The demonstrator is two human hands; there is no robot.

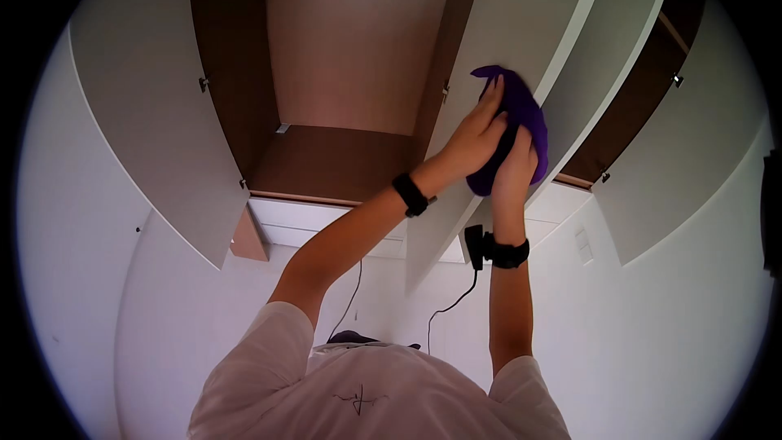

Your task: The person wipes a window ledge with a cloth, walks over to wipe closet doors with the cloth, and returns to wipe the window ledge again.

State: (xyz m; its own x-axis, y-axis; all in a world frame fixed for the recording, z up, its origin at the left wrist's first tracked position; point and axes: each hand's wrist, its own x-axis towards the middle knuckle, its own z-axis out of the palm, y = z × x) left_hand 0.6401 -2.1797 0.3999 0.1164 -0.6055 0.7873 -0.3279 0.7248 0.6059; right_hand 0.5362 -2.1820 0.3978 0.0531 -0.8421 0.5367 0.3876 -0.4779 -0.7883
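A purple cloth [531, 118] is bunched against the edge of a pale cabinet door [521, 12]. My left hand [479, 137] lies on the cloth from the left, fingers pointing up and pressing into its folds. From below, my right hand [517, 161] grips the same cloth, its fingertips partly hidden in the fabric. The two hands are close together at the door's edge. Each wrist wears a black band, and a dark device with a cable is beside the right one.
An open cabinet with a brown shelf [334, 159] is behind the hands. Its left door [151, 106] swings wide. To the right stand another open door [627, 33] and a farther door [692, 147]. A thin black cable [446, 310] hangs below my right wrist.
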